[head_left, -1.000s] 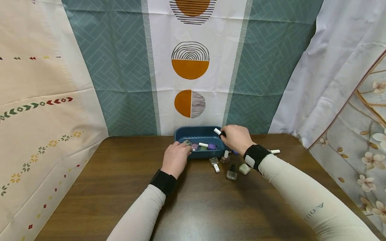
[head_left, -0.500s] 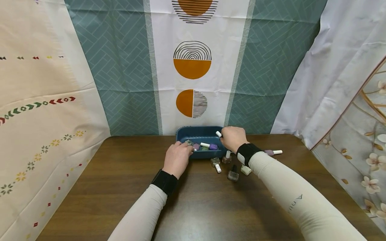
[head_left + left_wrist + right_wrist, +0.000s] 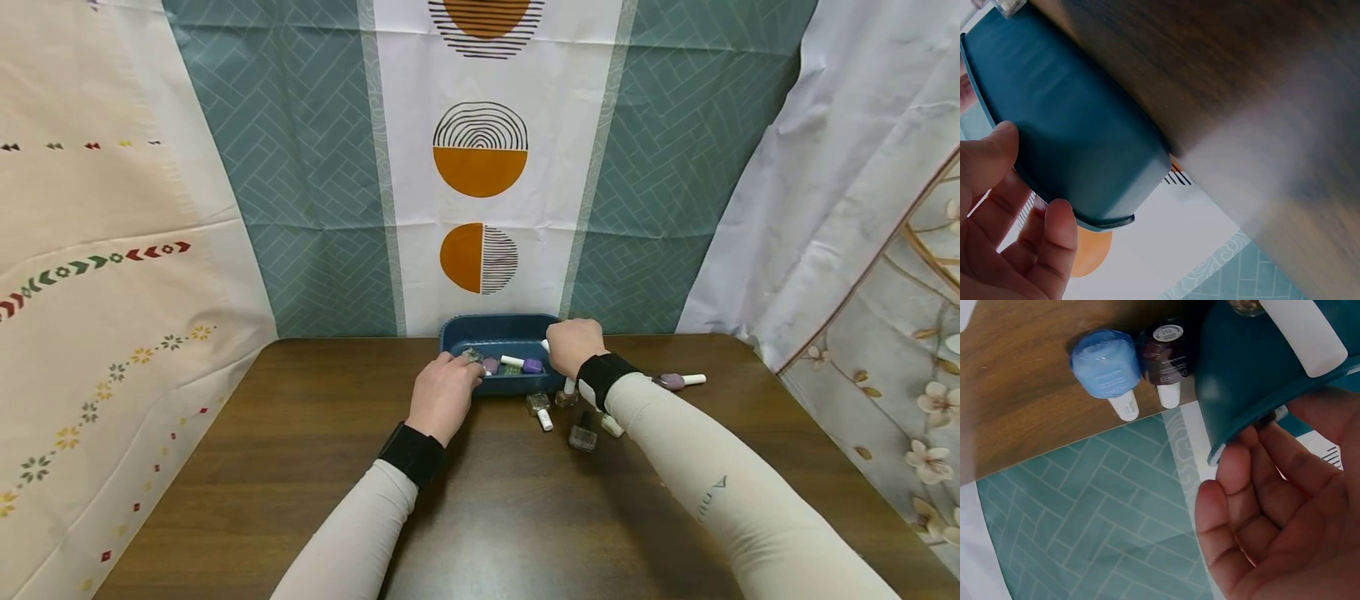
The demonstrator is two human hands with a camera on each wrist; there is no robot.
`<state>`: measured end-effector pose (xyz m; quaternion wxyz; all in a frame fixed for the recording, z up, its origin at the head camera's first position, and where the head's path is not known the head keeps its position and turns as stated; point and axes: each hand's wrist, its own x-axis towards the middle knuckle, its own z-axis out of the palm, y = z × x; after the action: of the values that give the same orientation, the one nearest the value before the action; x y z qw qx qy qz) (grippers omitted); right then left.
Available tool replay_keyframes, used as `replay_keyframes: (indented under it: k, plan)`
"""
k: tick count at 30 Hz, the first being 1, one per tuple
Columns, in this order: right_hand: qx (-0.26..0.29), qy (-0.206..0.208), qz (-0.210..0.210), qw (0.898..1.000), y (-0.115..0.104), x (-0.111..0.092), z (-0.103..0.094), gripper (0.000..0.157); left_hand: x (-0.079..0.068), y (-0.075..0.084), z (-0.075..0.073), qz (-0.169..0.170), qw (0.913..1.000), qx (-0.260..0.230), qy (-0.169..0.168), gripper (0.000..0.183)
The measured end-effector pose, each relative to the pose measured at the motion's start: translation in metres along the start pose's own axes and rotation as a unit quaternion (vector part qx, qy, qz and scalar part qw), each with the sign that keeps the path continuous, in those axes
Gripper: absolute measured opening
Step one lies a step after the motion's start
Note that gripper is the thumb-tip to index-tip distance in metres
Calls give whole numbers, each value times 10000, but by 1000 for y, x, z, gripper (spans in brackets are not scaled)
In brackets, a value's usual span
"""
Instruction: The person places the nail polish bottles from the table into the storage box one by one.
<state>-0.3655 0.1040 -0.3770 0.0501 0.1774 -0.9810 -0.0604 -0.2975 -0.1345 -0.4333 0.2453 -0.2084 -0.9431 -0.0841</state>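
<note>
A dark blue plastic bin (image 3: 517, 385) sits at the table's back edge. My left hand (image 3: 441, 396) grips its near left rim, with the thumb (image 3: 997, 150) on the outer wall and the fingers over the rim. At the bin's right end, my right hand (image 3: 576, 346) holds a nail polish bottle (image 3: 545, 344) over the inside; little more than its white cap shows past the fingers. Inside the bin lie a purple nail polish bottle (image 3: 532, 366), a mauve one (image 3: 490, 365) and a greyish glittery one (image 3: 472, 355).
Several nail polish bottles stand or lie before the bin, among them a black-capped one (image 3: 582, 438) and a white-capped one (image 3: 538, 405). A mauve bottle (image 3: 670, 382) lies farther right. A blue bottle (image 3: 1107, 365) and a dark one (image 3: 1165, 356) are beside the bin's right end.
My right hand has lowered slightly toward the bin's right end, and the bottle's cap has sunk mostly behind the fingers. The left hand stays on the rim.
</note>
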Motion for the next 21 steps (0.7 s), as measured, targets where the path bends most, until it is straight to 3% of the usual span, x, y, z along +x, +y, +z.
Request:
replay_keyframes:
  k: [21]
  plan:
    - [-219,-764,159,9967,-5,9,6,16,0,0,1,51,10000,40,47,11]
